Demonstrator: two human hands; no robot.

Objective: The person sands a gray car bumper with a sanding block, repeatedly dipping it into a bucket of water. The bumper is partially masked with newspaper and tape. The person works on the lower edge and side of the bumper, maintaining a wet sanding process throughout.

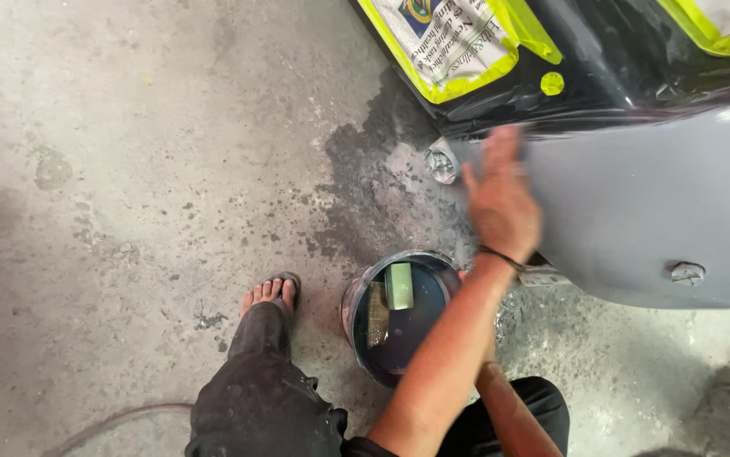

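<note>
Beside the bucket [399, 317] on wet concrete floor [128, 169], left hand [500, 203] flat, fingers spread, empty, on the grey panel [661, 220]; right hand's grip hidden; a slipping arm could tip the bucket.

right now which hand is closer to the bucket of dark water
Right. The right hand sits at the bucket's rim, mostly hidden behind the left forearm. The left hand is above it, flat on the grey panel.

grey car panel [652, 220], newspaper masking [445, 38] edged in yellow-green tape [513, 25], pale green block [399, 285] in the dark-water bucket [355, 298], black trousers [255, 406].
</note>
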